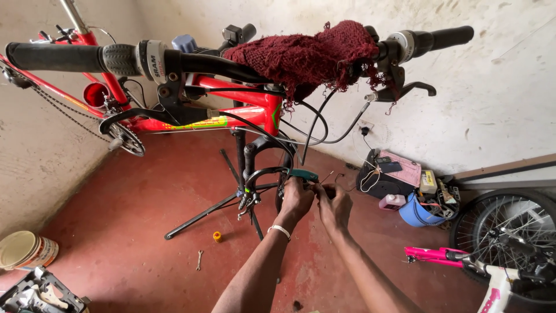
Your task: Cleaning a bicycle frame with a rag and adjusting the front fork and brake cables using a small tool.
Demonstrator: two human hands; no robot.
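Head view (close) above handlebar (pixel 231 64)

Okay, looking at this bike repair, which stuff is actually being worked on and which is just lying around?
In use:
left hand
right hand
green-handled tool
brake on the fork
red bike
repair stand

Lying about:
wrench
yellow cap
tin
blue tub
black bag
spare wheel
pink and white bike
red cloth

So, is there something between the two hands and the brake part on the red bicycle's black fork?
Nothing visible. The left hand and right hand are already at the black fork, by a teal-handled tool and thin cable. The exact contact is hidden by the fingers.
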